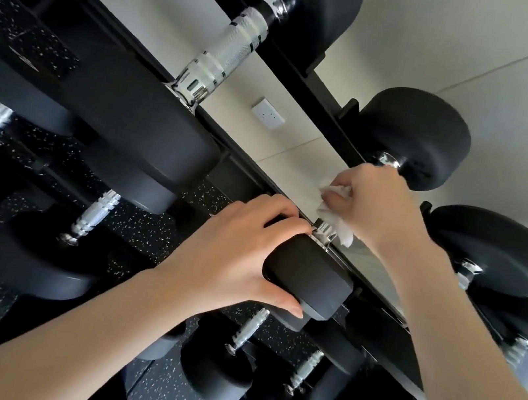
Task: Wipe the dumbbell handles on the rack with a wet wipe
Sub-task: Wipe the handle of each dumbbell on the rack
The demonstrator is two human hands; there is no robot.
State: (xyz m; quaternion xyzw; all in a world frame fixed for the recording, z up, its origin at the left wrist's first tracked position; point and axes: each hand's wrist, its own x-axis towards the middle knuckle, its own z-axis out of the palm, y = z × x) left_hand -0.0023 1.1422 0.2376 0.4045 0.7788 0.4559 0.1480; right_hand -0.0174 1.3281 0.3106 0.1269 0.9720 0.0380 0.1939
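left hand (237, 251) gripping black dumbbell (307, 277), crumpled white wipe (338, 225)

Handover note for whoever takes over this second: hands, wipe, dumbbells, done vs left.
Left hand grips the near black head of the small dumbbell on the rack rail, steadying it.
Right hand holds the wet wipe wrapped on that dumbbell's handle.
Done: cannot tell which handles are already clean.
Left: finish this handle, then check the others, such as the big knurled handle.
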